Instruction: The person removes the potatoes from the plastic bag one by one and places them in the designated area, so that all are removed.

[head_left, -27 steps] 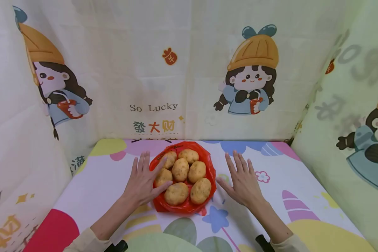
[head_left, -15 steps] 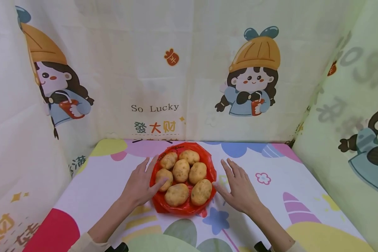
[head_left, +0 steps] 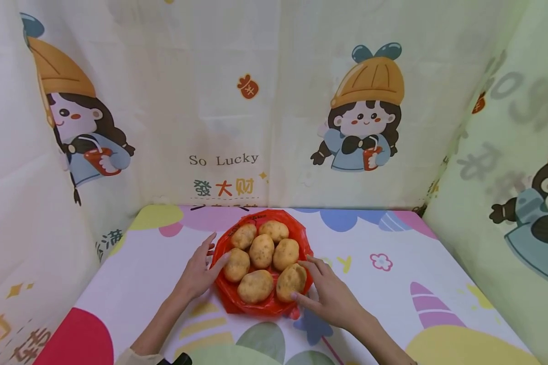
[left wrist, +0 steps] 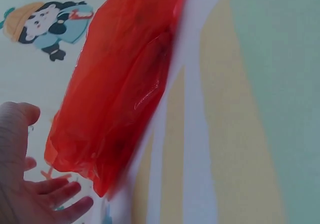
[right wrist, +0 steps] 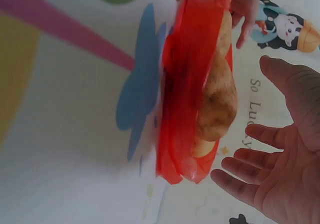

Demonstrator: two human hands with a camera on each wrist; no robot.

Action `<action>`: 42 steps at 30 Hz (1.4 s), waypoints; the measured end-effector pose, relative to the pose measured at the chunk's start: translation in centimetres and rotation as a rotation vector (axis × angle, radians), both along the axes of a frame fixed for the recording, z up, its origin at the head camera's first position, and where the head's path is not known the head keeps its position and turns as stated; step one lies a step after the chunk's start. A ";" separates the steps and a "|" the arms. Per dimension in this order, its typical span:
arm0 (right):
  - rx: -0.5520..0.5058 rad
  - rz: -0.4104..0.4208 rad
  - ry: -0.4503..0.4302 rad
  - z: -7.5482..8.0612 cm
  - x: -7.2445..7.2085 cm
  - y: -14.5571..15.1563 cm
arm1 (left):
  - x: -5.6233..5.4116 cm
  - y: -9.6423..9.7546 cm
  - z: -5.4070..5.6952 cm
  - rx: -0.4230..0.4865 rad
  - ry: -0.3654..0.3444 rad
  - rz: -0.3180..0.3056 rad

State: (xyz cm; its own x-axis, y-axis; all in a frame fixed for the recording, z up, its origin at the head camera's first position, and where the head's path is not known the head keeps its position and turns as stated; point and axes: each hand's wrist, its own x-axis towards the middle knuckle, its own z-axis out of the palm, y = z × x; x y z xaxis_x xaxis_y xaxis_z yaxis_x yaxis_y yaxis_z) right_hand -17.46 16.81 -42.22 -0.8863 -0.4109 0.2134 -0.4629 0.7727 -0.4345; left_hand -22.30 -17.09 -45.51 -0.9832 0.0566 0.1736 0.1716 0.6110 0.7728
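Observation:
A red plastic bag [head_left: 274, 307], spread open with its rim turned out like a basket, holds several potatoes in the head view. My left hand [head_left: 198, 272] is at the bag's left side, its thumb tip over the rim near the left potato [head_left: 236, 264]. Beside the opposite rim is my right hand [head_left: 331, 296], fingers extended and thumb overlapping the edge of the lower right potato [head_left: 291, 283]. In the left wrist view the relaxed fingers [left wrist: 59, 193] stand just off the bag's wall [left wrist: 117, 84]. The right wrist view shows spread fingers [right wrist: 245, 169] apart from the bag and empty.
The bag stands on a printed tablecloth [head_left: 150, 263] with coloured shapes. Behind it hangs a patterned cloth wall [head_left: 283, 126], with similar cloth along the left side and the right side [head_left: 484, 203].
Both hands have lowered from above the bag to its sides. The right hand has moved left to the bag's right rim; the left hand has drawn slightly down and outward. The potatoes stay put.

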 end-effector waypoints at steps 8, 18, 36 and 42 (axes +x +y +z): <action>-0.030 -0.008 -0.004 -0.9 -0.3 -1.2 | -0.8 -0.2 -0.6 0.050 -0.005 -0.055; 0.016 0.020 -0.029 -1.6 -1.0 -1.9 | -1.5 -0.2 -0.9 0.063 0.019 -0.082; -0.004 0.091 0.001 -1.7 -1.7 -2.3 | -2.5 -1.1 -0.3 0.052 -0.031 -0.178; -0.023 0.068 -0.017 -1.9 -1.8 -2.1 | -2.7 -1.4 -0.3 0.021 -0.047 -0.189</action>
State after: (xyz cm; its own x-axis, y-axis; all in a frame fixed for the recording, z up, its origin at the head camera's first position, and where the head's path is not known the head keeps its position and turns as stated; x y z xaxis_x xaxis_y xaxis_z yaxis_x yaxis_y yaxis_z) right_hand -19.30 14.74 -44.08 -0.8599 -0.4659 0.2086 -0.5067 0.7293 -0.4598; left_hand -25.00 -18.44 -45.85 -0.9625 0.2378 0.1304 0.2449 0.5552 0.7949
